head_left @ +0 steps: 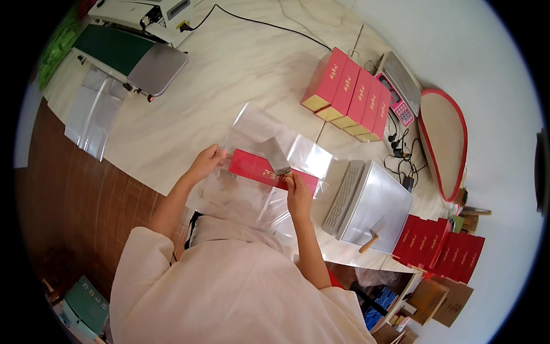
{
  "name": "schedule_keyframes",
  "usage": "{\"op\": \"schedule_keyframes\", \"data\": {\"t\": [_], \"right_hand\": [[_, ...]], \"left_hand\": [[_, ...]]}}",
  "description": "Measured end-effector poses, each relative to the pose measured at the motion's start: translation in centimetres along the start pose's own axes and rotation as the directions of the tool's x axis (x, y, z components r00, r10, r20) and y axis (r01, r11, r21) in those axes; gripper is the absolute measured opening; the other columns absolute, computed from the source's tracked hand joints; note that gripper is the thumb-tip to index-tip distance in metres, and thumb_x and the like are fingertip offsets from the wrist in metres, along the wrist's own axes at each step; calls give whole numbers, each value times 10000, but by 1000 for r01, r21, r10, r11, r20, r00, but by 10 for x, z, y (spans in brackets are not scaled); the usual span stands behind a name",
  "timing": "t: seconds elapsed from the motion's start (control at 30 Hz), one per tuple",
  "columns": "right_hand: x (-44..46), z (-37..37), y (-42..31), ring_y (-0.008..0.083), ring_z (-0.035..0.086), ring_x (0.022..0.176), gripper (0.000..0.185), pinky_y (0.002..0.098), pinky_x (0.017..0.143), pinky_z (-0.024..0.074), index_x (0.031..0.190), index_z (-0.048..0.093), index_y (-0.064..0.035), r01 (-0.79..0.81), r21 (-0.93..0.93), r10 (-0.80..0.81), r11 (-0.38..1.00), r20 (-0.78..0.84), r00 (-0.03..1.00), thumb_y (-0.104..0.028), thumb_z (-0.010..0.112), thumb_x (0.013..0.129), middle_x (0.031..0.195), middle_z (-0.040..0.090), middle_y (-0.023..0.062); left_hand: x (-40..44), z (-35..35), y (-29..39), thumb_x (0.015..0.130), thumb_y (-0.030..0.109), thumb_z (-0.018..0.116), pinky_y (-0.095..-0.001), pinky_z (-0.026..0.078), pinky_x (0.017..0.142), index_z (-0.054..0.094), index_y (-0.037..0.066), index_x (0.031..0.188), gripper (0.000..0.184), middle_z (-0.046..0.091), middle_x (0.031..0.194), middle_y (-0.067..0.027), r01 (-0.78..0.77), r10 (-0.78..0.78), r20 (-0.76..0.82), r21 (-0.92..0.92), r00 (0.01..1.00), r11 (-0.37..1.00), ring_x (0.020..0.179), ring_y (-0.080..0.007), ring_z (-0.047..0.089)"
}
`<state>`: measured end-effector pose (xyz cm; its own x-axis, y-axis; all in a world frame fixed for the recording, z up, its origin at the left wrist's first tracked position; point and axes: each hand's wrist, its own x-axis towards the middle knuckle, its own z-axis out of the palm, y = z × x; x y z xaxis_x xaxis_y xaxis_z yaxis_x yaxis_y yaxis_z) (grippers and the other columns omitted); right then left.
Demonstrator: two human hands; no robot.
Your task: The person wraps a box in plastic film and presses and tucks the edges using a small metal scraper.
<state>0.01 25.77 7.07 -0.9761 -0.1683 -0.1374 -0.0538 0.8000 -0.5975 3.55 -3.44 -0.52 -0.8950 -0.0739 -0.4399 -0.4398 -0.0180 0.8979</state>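
A long red box (pixel 246 165) with gold lettering lies across clear plastic film (pixel 252 123) on the marbled table. At the box's left end, the fingers of my left hand (pixel 206 164) are pinched on the clear film. My right hand (pixel 299 198) grips a flat grey metal scraper (pixel 276 153), which slants over the middle of the box and covers part of its lettering. The handle end is hidden in my fingers. Wrinkled film spreads around the box and over the near table edge.
Red boxes (pixel 350 86) stand in a row at the upper right, beside a pink-edged scale (pixel 395 97). Right of the film is a silver tray (pixel 375 206) with a wooden-handled tool (pixel 369 242). A machine with a green belt (pixel 114 49) occupies the upper left.
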Motion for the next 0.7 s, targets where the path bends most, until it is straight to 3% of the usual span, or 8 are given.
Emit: {"op": "schedule_keyframes", "data": {"t": [0.13, 0.3, 0.43, 0.63, 0.7], "right_hand": [[-17, 2, 10, 386, 641, 863, 258, 447, 723, 507, 1080, 604, -48, -37, -31, 31, 999, -174, 984, -274, 517, 988, 972, 669, 179], [-67, 6, 1, 386, 648, 834, 251, 435, 699, 513, 1136, 603, -53, -95, 39, 97, 995, -46, 994, -243, 536, 985, 949, 670, 192], [-92, 23, -26, 336, 663, 773, 196, 412, 648, 525, 1102, 601, -49, 70, 17, -70, 997, 14, 997, -186, 566, 966, 917, 675, 143], [-93, 38, -37, 330, 664, 744, 179, 410, 595, 522, 1071, 602, -47, 17, -19, -17, 1000, -43, 999, -187, 570, 964, 925, 676, 130], [-94, 40, -38, 333, 664, 742, 181, 412, 589, 520, 1071, 604, -48, 7, -10, -7, 1000, -63, 998, -190, 571, 963, 931, 678, 133]], "left_hand": [[4, 0, -8, 1021, 295, 505, -278, 534, 766, 476, 49, 843, 305, 596, 883, -27, -3, 4, 23, -39, 1000, 999, 834, -92, 616], [3, 1, -13, 1024, 298, 501, -272, 544, 753, 463, 47, 828, 321, 538, 834, -9, 4, -4, -7, -47, 1000, 999, 785, -68, 566], [3, 1, -14, 1023, 310, 502, -271, 547, 758, 463, 49, 827, 329, 533, 830, -9, -2, 3, 16, -54, 1000, 999, 792, -70, 568], [-1, 0, 1, 1021, 326, 504, -265, 546, 768, 486, 46, 846, 331, 600, 866, -24, -11, 12, 37, -39, 999, 999, 813, -91, 615], [0, 2, -1, 1019, 329, 509, -265, 543, 767, 513, 45, 866, 322, 626, 879, -30, 2, 2, 26, -164, 1000, 987, 813, -100, 632]]}}
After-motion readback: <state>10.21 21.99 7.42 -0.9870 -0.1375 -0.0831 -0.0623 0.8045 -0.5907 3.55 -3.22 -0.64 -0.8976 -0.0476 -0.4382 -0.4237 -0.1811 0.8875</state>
